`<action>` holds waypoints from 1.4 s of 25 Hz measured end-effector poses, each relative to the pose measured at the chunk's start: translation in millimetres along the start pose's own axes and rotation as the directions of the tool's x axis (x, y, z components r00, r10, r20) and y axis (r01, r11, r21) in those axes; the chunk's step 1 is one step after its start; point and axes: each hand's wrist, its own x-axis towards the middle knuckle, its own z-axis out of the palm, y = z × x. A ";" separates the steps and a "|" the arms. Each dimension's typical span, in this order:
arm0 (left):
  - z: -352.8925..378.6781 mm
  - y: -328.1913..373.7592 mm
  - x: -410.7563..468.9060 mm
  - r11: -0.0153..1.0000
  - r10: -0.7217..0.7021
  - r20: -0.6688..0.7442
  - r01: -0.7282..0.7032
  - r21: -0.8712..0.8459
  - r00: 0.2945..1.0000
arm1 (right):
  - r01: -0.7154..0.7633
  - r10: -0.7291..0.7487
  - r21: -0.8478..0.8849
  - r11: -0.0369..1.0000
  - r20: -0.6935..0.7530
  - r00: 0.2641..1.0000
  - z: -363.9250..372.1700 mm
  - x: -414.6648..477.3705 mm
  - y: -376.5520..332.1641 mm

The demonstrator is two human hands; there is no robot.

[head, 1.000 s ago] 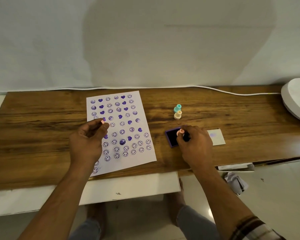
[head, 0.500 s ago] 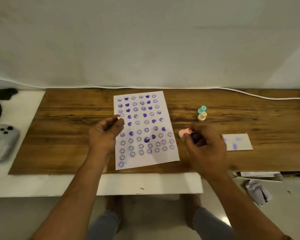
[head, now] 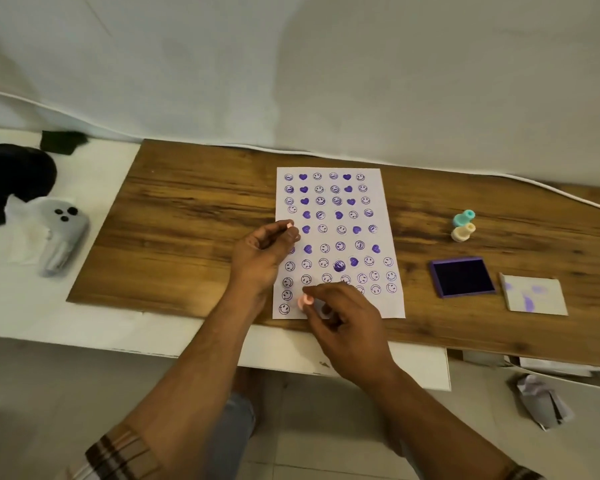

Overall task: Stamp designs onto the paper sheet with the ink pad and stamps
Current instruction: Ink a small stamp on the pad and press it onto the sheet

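From the head camera, the right hand (head: 347,323) pinches a pink stamp (head: 306,301) between thumb and fingertips over the near left corner of the paper sheet (head: 381,237), just right of the last smiley in the bottom row. The bare patch of paper lies directly below and to the right of the stamp face, so the coming press likely goes straight down. The stamp's long axis seems roughly upright, though blur hides its tilt. The left hand (head: 260,261) rests on the sheet's left edge, fingers closed on a second small pink stamp (head: 289,224). The ink pad (head: 462,277) sits open, well apart to the right.
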 end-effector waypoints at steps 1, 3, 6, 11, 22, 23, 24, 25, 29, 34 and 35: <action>0.4 -0.2 0.1 1.000 -0.004 0.004 0.004 -0.013 1.000 | -0.008 0.008 -0.016 1.000 0.007 1.000 0.1 0.6 2.2; 1.5 -1.0 0.1 1.000 -0.010 0.011 0.011 -0.025 1.000 | -0.006 0.007 -0.042 0.999 0.023 1.000 0.2 0.7 4.1; 0.2 -0.1 0.6 0.999 -0.012 0.009 0.012 -0.039 1.000 | 0.015 -0.012 -0.079 0.997 0.034 0.999 4.1 0.7 3.2; 2.3 1.9 1.0 0.999 -0.004 0.004 0.004 -0.037 1.000 | 0.098 -0.092 -0.143 0.985 0.045 0.995 4.4 2.9 4.1; -1.5 -2.1 1.4 0.998 -0.027 -0.011 0.027 -0.049 1.000 | 0.138 -0.116 -0.263 0.955 0.097 0.989 3.3 8.5 -6.9; -3.5 -1.9 0.5 0.998 -0.034 -0.018 0.033 -0.047 0.999 | 0.123 -0.099 -0.250 0.961 0.105 0.989 1.8 9.1 -9.5; -4.7 -0.9 -0.6 0.998 -0.040 -0.020 0.039 -0.047 0.999 | 0.066 -0.049 -0.192 0.979 0.089 0.995 -1.3 9.7 -13.0; -5.2 1.4 -1.0 0.998 -0.039 -0.020 0.038 -0.044 0.999 | -0.042 0.045 -0.075 0.996 0.050 0.998 -6.4 12.4 -16.9; -6.1 19.0 1.9 0.993 -0.025 0.013 0.027 -0.119 1.000 | -0.355 0.574 0.626 0.694 -0.184 0.798 -51.1 43.3 -22.7; 20.8 14.7 -17.5 0.995 -0.054 0.195 0.069 -0.069 0.979 | -0.401 0.816 0.872 0.281 0.003 0.578 -82.3 40.6 -9.8; 27.3 11.3 -22.2 0.998 -0.051 0.222 0.057 -0.021 0.974 | -0.428 0.802 0.842 0.329 -0.010 0.597 -80.0 39.7 -7.9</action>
